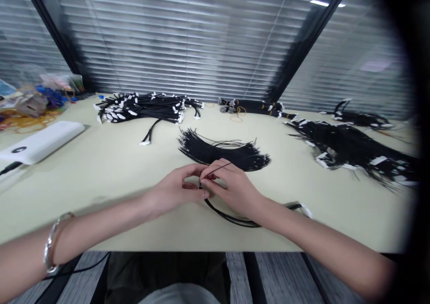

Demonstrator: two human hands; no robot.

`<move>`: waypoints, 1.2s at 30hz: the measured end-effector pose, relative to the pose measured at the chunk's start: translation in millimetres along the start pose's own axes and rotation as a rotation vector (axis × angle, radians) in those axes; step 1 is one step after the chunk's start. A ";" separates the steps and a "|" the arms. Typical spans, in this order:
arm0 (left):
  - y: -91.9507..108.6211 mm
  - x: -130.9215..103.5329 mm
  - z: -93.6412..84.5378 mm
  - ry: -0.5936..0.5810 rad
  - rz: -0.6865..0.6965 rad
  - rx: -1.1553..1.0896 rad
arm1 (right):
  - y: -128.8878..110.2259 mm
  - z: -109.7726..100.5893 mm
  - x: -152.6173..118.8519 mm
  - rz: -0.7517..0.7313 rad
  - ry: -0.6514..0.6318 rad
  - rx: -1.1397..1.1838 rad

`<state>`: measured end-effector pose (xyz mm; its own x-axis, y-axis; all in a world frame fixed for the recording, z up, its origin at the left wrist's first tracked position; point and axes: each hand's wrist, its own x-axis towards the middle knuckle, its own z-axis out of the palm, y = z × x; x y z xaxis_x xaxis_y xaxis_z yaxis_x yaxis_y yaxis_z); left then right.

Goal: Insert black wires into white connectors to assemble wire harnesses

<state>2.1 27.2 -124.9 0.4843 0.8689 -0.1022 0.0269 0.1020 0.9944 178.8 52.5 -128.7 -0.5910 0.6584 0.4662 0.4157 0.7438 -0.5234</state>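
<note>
My left hand is closed round one end of a black cable, thumb and fingers pinching it. The cable is made of several strands and curves right, under my right wrist, to a white connector. My right hand meets the left and pinches a thin black wire, whose free end sticks out over the fingers. What lies between the fingertips is too small and covered to make out. Just behind my hands lies a bundle of loose thin black wires.
Cables with white connectors are piled at the back left. Banded black bundles lie at the back middle, and more wires with white connectors at the right. On the left are a white power bank and yellow rubber bands.
</note>
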 end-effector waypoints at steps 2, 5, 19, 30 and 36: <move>3.3 -1.6 1.0 0.006 -0.019 -0.016 | 0.0 -1.3 1.4 0.122 0.004 0.108; 7.6 -4.4 1.8 0.014 -0.035 -0.019 | 4.7 -5.4 5.5 0.263 0.047 0.277; 10.7 -5.8 5.6 -0.031 -0.059 0.125 | 87.2 -48.4 20.8 0.245 0.288 0.052; 13.8 -7.5 6.8 -0.048 -0.074 0.140 | 190.3 -108.1 -0.9 0.229 -0.119 -0.569; 12.9 -7.5 6.3 -0.046 -0.076 0.154 | 186.7 -115.4 0.9 0.187 -0.183 -0.570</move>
<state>4.3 19.0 -111.1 0.5155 0.8378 -0.1796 0.1968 0.0882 0.9765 335.7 205.3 -143.7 -0.5604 0.7905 0.2471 0.7972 0.5957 -0.0980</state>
